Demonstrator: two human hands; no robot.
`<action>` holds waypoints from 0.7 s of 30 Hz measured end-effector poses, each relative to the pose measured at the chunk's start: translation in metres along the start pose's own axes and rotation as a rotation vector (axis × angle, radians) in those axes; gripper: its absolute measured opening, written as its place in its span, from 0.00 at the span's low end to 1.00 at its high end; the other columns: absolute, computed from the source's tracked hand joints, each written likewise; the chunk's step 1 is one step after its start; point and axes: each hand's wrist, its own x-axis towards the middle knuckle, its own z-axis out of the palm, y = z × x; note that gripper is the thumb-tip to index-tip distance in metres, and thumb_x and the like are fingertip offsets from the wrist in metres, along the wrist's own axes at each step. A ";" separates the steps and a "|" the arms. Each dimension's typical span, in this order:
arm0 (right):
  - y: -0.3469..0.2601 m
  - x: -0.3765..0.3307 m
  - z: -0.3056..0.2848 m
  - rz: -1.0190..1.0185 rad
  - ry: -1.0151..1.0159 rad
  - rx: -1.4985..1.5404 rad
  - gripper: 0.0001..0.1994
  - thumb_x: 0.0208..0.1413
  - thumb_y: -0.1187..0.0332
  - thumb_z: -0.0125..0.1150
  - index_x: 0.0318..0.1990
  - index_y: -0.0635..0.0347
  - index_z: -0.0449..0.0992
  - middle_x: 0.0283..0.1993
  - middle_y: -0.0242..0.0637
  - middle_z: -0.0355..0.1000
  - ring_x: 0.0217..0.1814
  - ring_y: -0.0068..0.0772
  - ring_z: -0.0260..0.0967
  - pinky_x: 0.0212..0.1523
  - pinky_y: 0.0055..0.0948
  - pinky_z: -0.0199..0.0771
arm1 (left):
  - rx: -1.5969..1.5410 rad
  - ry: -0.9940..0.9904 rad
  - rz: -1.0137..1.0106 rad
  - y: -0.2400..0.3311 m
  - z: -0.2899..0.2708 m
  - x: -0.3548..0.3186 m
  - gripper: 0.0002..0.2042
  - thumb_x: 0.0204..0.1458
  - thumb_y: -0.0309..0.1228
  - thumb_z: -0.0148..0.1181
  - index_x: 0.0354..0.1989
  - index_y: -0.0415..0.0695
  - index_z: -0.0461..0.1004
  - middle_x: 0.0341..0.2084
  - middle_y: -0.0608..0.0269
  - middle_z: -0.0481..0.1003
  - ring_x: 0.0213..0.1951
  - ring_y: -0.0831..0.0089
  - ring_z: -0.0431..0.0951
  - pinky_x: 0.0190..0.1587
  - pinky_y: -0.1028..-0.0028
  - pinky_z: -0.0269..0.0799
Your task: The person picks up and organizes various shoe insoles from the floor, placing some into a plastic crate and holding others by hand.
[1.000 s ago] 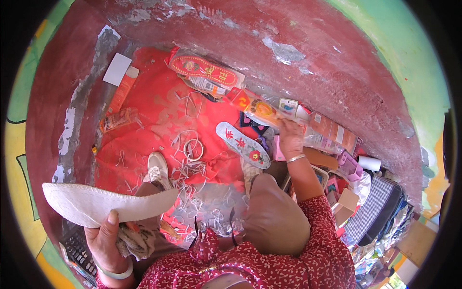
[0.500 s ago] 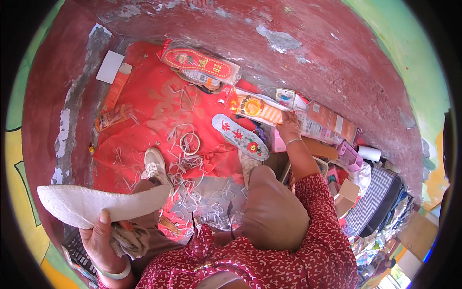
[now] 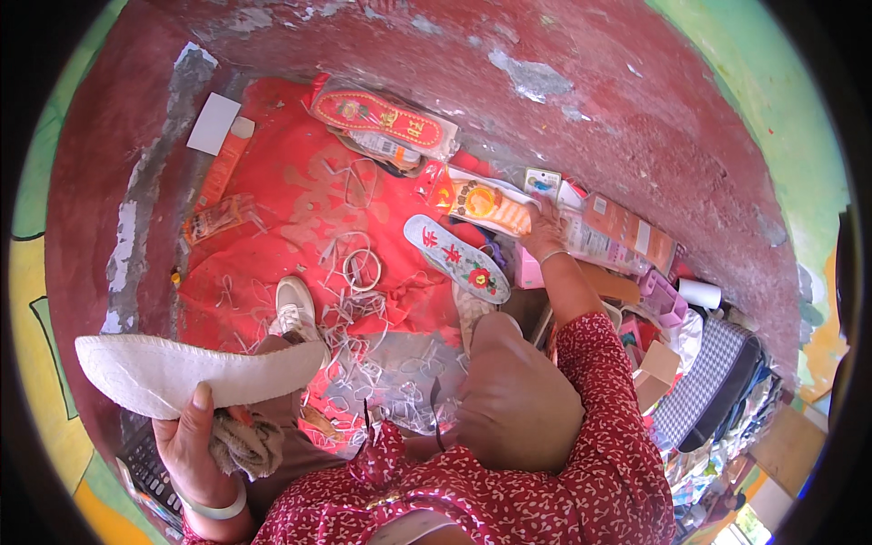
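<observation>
My left hand [image 3: 195,445], at the lower left, is closed on a white insole [image 3: 200,371], its thumb against the near edge. Just right of that hand is a crumpled grey-brown cloth [image 3: 247,445]; whether the fingers touch it I cannot tell. My right hand [image 3: 545,234] reaches forward, fingers stretched over the right end of a packaged orange-patterned insole [image 3: 486,202]. Nearer to me lies a pale blue insole [image 3: 454,259] with red stitched characters and a flower. Part of the right fingertips is hidden among the packages.
Red-patterned insoles in plastic [image 3: 386,118] lie at the far side. White loops and scraps of string [image 3: 363,336] litter the red cloth [image 3: 272,182]. Boxes [image 3: 627,227] and a purple plastic basket [image 3: 663,298] crowd the right, beneath a peeling red wall [image 3: 636,127].
The white insole in my left hand has shifted slightly right and up, with a small tilt. My right hand stays at the packaged insole. The whole view has moved slightly.
</observation>
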 end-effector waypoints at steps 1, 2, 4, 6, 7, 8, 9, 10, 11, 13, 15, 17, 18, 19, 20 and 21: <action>-0.003 -0.002 0.001 -0.034 0.071 -0.002 0.39 0.37 0.59 0.65 0.61 0.46 0.56 0.65 0.40 0.47 0.69 0.42 0.40 0.62 0.44 0.49 | -0.001 -0.001 -0.003 0.000 0.001 0.000 0.07 0.52 0.28 0.53 0.35 0.37 0.67 0.18 0.58 0.71 0.21 0.72 0.70 0.27 0.77 0.66; -0.005 0.000 0.002 -0.031 0.033 -0.015 0.40 0.37 0.59 0.65 0.62 0.45 0.54 0.66 0.41 0.45 0.69 0.42 0.38 0.62 0.45 0.47 | 0.001 -0.008 -0.006 0.000 0.001 0.000 0.07 0.52 0.27 0.53 0.35 0.37 0.67 0.18 0.58 0.71 0.21 0.72 0.70 0.27 0.77 0.66; -0.013 0.003 0.001 -0.027 -0.043 -0.044 0.42 0.38 0.58 0.65 0.64 0.44 0.51 0.68 0.43 0.39 0.71 0.42 0.35 0.63 0.47 0.44 | 0.002 -0.019 -0.013 0.000 0.000 0.000 0.07 0.52 0.27 0.53 0.35 0.37 0.67 0.18 0.58 0.71 0.21 0.72 0.71 0.28 0.77 0.66; -0.018 0.005 -0.001 -0.014 -0.087 -0.068 0.43 0.37 0.58 0.65 0.64 0.46 0.49 0.68 0.43 0.40 0.71 0.43 0.35 0.64 0.45 0.41 | 0.047 0.012 -0.010 -0.003 -0.002 0.001 0.08 0.53 0.29 0.52 0.37 0.38 0.67 0.18 0.60 0.71 0.21 0.74 0.70 0.26 0.78 0.66; -0.021 0.008 -0.002 -0.010 -0.106 -0.076 0.44 0.37 0.58 0.65 0.64 0.46 0.48 0.68 0.44 0.40 0.71 0.43 0.35 0.65 0.45 0.39 | 0.071 0.029 -0.004 -0.003 -0.002 0.001 0.08 0.53 0.31 0.52 0.37 0.39 0.67 0.19 0.61 0.71 0.20 0.75 0.70 0.25 0.79 0.65; -0.022 0.009 -0.003 -0.024 -0.079 -0.070 0.44 0.37 0.58 0.65 0.64 0.47 0.49 0.67 0.44 0.41 0.70 0.44 0.37 0.65 0.45 0.40 | 0.070 0.027 0.000 -0.002 -0.001 0.000 0.08 0.53 0.30 0.52 0.37 0.39 0.67 0.18 0.61 0.71 0.20 0.75 0.70 0.25 0.79 0.66; -0.019 0.008 -0.003 -0.039 -0.052 -0.064 0.43 0.37 0.58 0.65 0.64 0.48 0.49 0.67 0.44 0.43 0.69 0.44 0.38 0.64 0.44 0.41 | 0.068 0.025 0.003 -0.001 0.002 0.000 0.08 0.53 0.30 0.52 0.37 0.39 0.67 0.18 0.61 0.71 0.20 0.75 0.70 0.25 0.79 0.66; -0.019 0.008 -0.003 -0.061 -0.021 -0.061 0.43 0.37 0.59 0.64 0.64 0.49 0.49 0.66 0.44 0.44 0.69 0.44 0.40 0.64 0.44 0.42 | 0.063 0.029 0.008 -0.001 0.002 0.000 0.08 0.53 0.30 0.52 0.37 0.39 0.67 0.18 0.61 0.71 0.20 0.74 0.70 0.25 0.79 0.66; -0.016 0.002 -0.006 -0.115 0.063 0.002 0.41 0.35 0.59 0.65 0.61 0.52 0.54 0.63 0.45 0.51 0.66 0.45 0.46 0.62 0.43 0.45 | 0.060 0.020 0.005 0.000 0.000 0.001 0.08 0.53 0.30 0.52 0.37 0.39 0.67 0.18 0.61 0.71 0.20 0.74 0.70 0.25 0.79 0.66; -0.003 -0.005 -0.013 -0.220 0.138 0.059 0.39 0.35 0.60 0.65 0.60 0.53 0.57 0.58 0.46 0.56 0.63 0.45 0.49 0.61 0.43 0.45 | 0.052 0.001 -0.004 -0.001 -0.006 0.002 0.08 0.53 0.30 0.52 0.36 0.39 0.67 0.17 0.60 0.71 0.20 0.74 0.70 0.25 0.79 0.66; 0.006 -0.011 -0.020 -0.305 0.168 0.133 0.37 0.34 0.60 0.65 0.57 0.54 0.59 0.54 0.46 0.59 0.60 0.46 0.53 0.60 0.42 0.47 | 0.013 0.060 0.010 -0.005 -0.012 0.001 0.08 0.53 0.29 0.52 0.37 0.39 0.67 0.17 0.59 0.71 0.20 0.73 0.71 0.25 0.79 0.66; 0.010 -0.021 -0.037 -0.352 0.157 0.206 0.35 0.32 0.62 0.66 0.54 0.55 0.62 0.51 0.46 0.61 0.56 0.47 0.56 0.57 0.42 0.52 | -0.018 0.046 0.022 -0.004 -0.015 0.002 0.07 0.52 0.28 0.52 0.37 0.38 0.67 0.17 0.58 0.72 0.19 0.72 0.71 0.24 0.78 0.66; 0.004 -0.019 -0.047 -0.364 0.219 0.238 0.35 0.32 0.62 0.66 0.54 0.55 0.62 0.50 0.46 0.62 0.55 0.47 0.57 0.56 0.42 0.54 | -0.021 0.045 0.018 -0.003 -0.018 0.002 0.07 0.52 0.28 0.52 0.37 0.38 0.67 0.18 0.58 0.72 0.19 0.72 0.71 0.24 0.78 0.66; -0.004 -0.020 -0.061 -0.374 0.280 0.270 0.34 0.32 0.62 0.66 0.53 0.55 0.63 0.50 0.46 0.62 0.53 0.48 0.58 0.55 0.41 0.56 | -0.024 0.041 0.013 -0.003 -0.021 0.001 0.08 0.52 0.28 0.52 0.37 0.38 0.67 0.18 0.58 0.72 0.19 0.72 0.71 0.23 0.78 0.66; -0.012 -0.021 -0.072 -0.381 0.336 0.302 0.34 0.32 0.63 0.67 0.53 0.55 0.63 0.49 0.46 0.62 0.52 0.48 0.59 0.53 0.41 0.58 | -0.025 0.037 0.003 -0.003 -0.022 0.001 0.08 0.52 0.28 0.53 0.37 0.38 0.67 0.18 0.57 0.72 0.19 0.72 0.71 0.23 0.77 0.66; -0.027 -0.013 -0.081 -0.419 0.390 0.342 0.33 0.33 0.62 0.67 0.52 0.55 0.63 0.48 0.46 0.63 0.51 0.47 0.60 0.51 0.41 0.60 | -0.032 0.003 -0.012 0.000 -0.023 0.000 0.08 0.52 0.28 0.53 0.37 0.37 0.67 0.18 0.57 0.72 0.19 0.71 0.71 0.23 0.77 0.66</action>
